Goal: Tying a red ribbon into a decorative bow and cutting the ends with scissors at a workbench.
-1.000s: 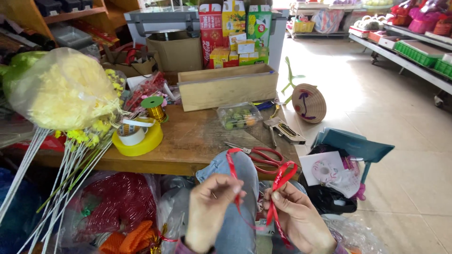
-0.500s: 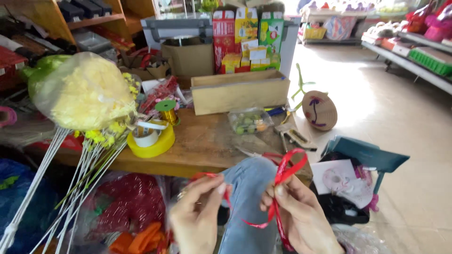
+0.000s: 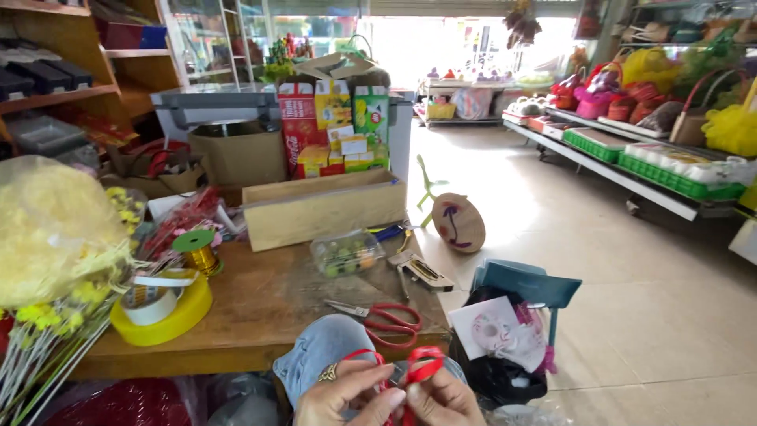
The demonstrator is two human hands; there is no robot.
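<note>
Both hands pinched a red ribbon low at the frame's bottom edge, over a denim-clad knee.

On the left, a wrapped yellow flower bunch [image 3: 51, 233] leaned beside the wooden counter [image 3: 260, 315], where a yellow tape roll [image 3: 162, 312] and a gold wire spool [image 3: 197, 251] sat. Further along the counter lay a long wooden box [image 3: 323, 209], a clear plastic tub of beads [image 3: 347, 252] and red-handled scissors [image 3: 386, 322]. Below them, the left hand [image 3: 347, 398], a ring on one finger, had its fingers closed on the red ribbon [image 3: 422, 367], touching the right hand [image 3: 443, 402], whose fingers also gripped the ribbon's loop. To the right stood a teal stool [image 3: 524, 285] on the tiled floor [image 3: 631, 315].
</note>
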